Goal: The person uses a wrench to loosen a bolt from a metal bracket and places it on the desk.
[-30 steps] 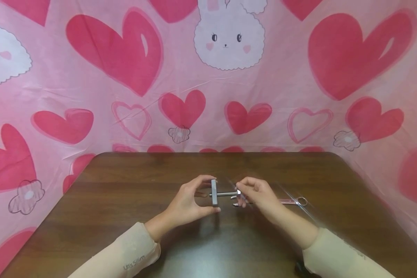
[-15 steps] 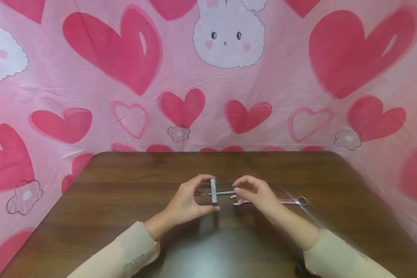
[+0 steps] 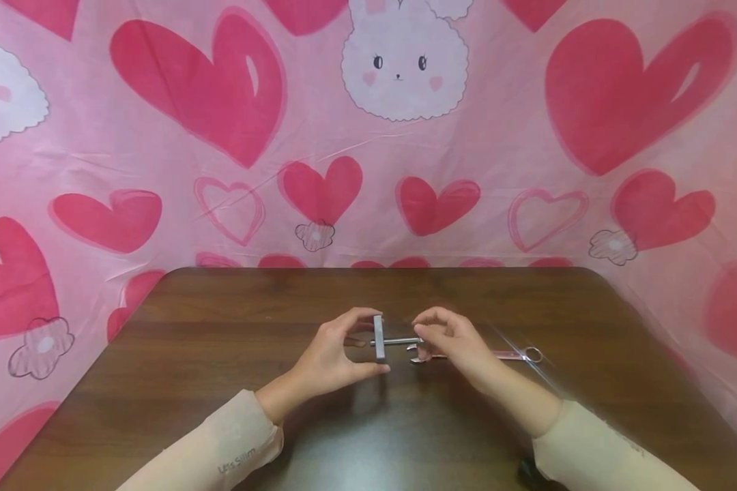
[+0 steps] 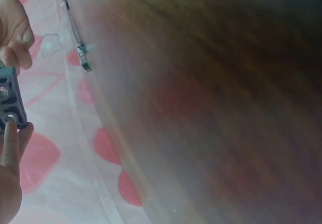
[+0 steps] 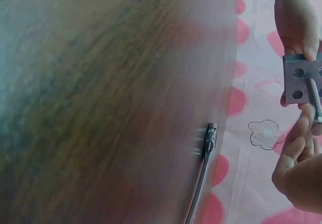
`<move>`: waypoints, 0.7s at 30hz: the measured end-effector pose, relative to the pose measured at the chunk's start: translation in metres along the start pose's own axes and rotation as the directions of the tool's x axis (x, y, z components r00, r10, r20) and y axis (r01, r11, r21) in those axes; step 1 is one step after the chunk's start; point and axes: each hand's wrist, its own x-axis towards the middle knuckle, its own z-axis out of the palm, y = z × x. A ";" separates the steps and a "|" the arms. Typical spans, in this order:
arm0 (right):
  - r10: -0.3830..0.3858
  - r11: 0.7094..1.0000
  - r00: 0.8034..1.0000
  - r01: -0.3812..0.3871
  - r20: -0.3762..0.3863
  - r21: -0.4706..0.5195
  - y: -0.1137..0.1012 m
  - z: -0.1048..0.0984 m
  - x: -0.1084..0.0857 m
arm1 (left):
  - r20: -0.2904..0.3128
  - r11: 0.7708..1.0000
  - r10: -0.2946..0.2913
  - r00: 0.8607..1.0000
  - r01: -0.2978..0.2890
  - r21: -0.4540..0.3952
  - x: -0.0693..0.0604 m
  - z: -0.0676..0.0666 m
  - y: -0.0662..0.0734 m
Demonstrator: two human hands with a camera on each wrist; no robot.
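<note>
In the head view my left hand (image 3: 331,354) holds a grey metal block (image 3: 379,339) upright by its top and bottom edges. Several round holes show in the block's face (image 5: 298,85) in the right wrist view. A threaded bolt (image 3: 399,341) passes through the block, its tip just past the left side. At the bolt's other end, my right hand (image 3: 457,341) pinches the head between thumb and fingers, mostly hiding it. The left wrist view has a left fingertip pressing near a hole at the lower end of the block (image 4: 16,100).
A wrench (image 3: 508,354) with a ring end lies on the brown table (image 3: 252,300) behind my right hand. Beside the right sleeve is a dark object (image 3: 530,472), partly hidden. A pink heart-patterned cloth (image 3: 368,150) hangs along the table's back and sides.
The right fingers have shifted around the bolt head: they covered it half a second ago and now pinch it with the thumb drawn back slightly. Left hand and block stay almost still.
</note>
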 end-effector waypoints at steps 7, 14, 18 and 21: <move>-0.098 0.993 0.994 0.101 0.038 -0.062 0.000 -0.001 -0.003 | -0.008 1.000 -0.029 1.000 0.029 0.007 0.000 -0.001 -0.001; -0.005 0.999 0.999 0.007 0.047 -0.053 0.001 -0.004 -0.002 | -0.019 1.000 -0.022 1.000 0.022 -0.004 -0.001 -0.001 -0.001; 0.004 1.000 0.999 -0.002 0.050 -0.031 -0.002 -0.003 0.001 | -0.023 1.000 -0.018 1.000 0.018 -0.013 -0.001 -0.001 0.001; 0.002 1.000 0.999 -0.001 0.035 -0.018 -0.004 -0.002 0.002 | -0.025 1.000 -0.016 1.000 0.016 -0.018 -0.001 -0.001 0.002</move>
